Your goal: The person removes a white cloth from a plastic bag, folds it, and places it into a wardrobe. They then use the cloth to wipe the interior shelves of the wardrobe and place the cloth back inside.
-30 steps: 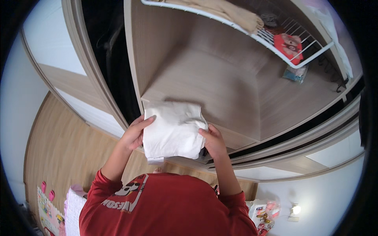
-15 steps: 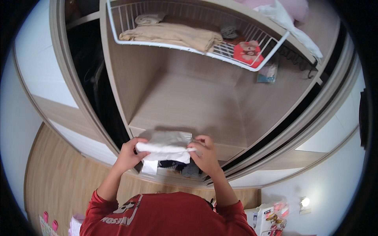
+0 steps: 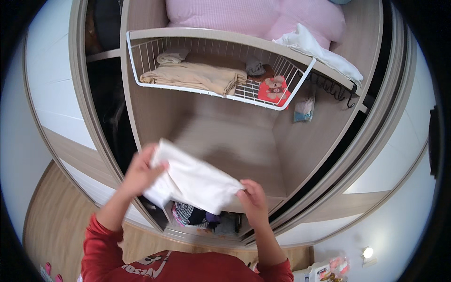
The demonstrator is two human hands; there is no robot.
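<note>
A white folded cloth (image 3: 192,176) is stretched between my hands, in front of the open wardrobe compartment. My left hand (image 3: 143,170) grips its upper left end, fingers behind and thumb in front, somewhat blurred by motion. At the lower right corner, my right hand (image 3: 253,199) pinches the edge between thumb and fingers. The cloth tilts down from left to right, and its exact kind cannot be made out. Below it, an open lower drawer holds dark and checkered clothes (image 3: 190,214), partly covered by the cloth.
Above hangs a white wire basket (image 3: 188,90) with folded beige cloth (image 3: 192,77) and a red bear-patterned item (image 3: 274,91). Pink bedding (image 3: 225,16) and a white cloth (image 3: 319,51) lie on the top shelf. Black hooks (image 3: 336,89) line the right wall, beside a small plastic packet (image 3: 304,110).
The white cloth has gone from a bunched, level fold to a broader, tilted sheet. My left hand rose and moved left; my right hand moved lower and right. The view tipped upward.
</note>
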